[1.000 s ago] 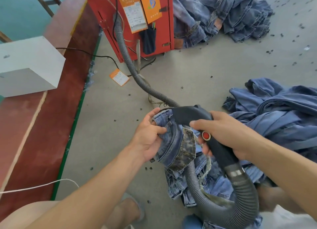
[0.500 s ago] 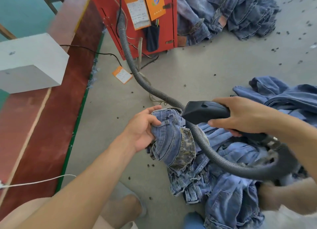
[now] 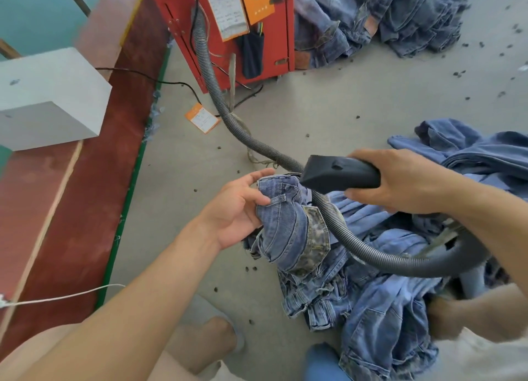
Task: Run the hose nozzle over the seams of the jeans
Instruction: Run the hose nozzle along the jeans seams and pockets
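Your left hand (image 3: 238, 209) holds the bunched waistband of the faded blue denim jeans (image 3: 288, 223) up off the grey concrete floor (image 3: 328, 109), thumb pressed by the belt loop, fingers behind the fabric; its grip is closed on the jeans. Your right hand (image 3: 400, 180) is wrapped around the black plastic hose nozzle (image 3: 340, 173), whose mouth sits just above the waistband's top edge. The grey ribbed hose (image 3: 228, 115) runs from the nozzle's rear, loops in front of the jeans and goes back to the red metal cabinet (image 3: 274, 23). A dark pouch (image 3: 253, 53) hanging on the cabinet has a few slim items sticking out of its top; what they are cannot be told.

Compared with half a second ago, your left-hand fingers have loosened slightly, and the nozzle has edged a little closer to the waistband.
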The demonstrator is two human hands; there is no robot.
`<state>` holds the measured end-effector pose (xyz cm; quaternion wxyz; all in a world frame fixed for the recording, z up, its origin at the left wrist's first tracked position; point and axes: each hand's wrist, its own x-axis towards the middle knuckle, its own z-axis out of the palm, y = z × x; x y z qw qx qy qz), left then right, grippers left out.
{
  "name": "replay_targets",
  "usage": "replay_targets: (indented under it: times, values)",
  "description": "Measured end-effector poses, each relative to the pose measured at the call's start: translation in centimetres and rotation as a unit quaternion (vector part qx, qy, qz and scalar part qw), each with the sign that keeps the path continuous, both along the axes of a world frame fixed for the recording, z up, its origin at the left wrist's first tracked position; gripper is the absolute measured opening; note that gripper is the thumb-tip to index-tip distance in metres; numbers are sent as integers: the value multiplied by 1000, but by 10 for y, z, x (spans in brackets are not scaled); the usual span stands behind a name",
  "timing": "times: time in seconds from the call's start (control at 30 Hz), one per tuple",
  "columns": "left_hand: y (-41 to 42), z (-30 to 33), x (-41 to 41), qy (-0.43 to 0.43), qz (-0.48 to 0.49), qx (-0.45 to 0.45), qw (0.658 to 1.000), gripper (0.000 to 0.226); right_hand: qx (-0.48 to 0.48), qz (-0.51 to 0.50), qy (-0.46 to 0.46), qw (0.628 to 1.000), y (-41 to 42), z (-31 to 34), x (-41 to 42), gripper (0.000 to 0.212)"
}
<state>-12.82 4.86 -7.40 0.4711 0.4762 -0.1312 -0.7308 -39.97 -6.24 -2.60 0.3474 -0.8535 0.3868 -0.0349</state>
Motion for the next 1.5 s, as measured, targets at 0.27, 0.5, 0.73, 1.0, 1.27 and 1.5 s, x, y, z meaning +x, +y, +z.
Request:
replay_targets:
  times: [0.27,0.5,0.73,1.0,1.27,1.5]
  values:
    - [3,-3,1,-4,-66,-29,997,70,-23,40,-39,998,20,-8,26,29]
    - [1,-3,1,8,-40,-29,999,70,-50,-19,15,998,9,0,5,28]
    - [7,-3,-5,36,-87,-49,994,74,-93,-19,-27,995,26,-3,33,36]
    - [6,-4,-3,34,-32,-26,999,73,-16,37,28,999,18,0,9,28]
    - [3,1,-10,6,4,45,999,45,21,-102,-66,992,12,-1,23,24]
    - [7,-13,-8,-87,115,226,963,29,-12,-78,-19,997,6,5,3,18]
